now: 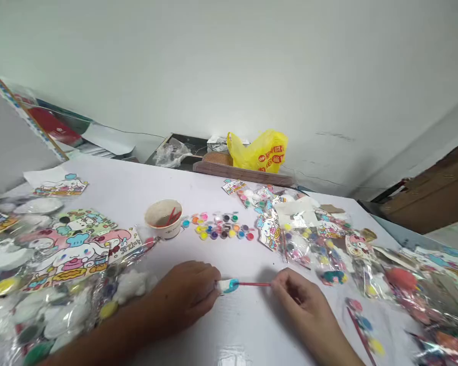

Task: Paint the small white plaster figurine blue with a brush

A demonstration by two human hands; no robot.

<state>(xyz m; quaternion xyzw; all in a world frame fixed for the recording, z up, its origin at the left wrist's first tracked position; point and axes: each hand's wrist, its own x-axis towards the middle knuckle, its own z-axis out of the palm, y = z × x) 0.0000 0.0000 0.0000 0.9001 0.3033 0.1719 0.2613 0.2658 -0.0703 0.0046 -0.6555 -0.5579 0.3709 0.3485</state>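
My left hand (196, 290) is closed around a small white figure (226, 286) whose showing end is partly painted blue. Most of the figure is hidden by my fingers. From the right, my right hand (303, 300) pinches a thin red paintbrush (255, 284), its tip touching the blue patch. Beyond the hands lie several small paint pots (224, 232) in many colours, some with lids up. A paper cup (163, 218) to their left holds dark water and red brushes.
Plastic packets of white figures and cartoon cards (74, 254) crowd the left side. More packets (316, 244) cover the right, near a paint strip (366, 325) with a red brush. A yellow plastic bag (261, 152) stands behind the white table's (137, 175) far edge, by the wall.
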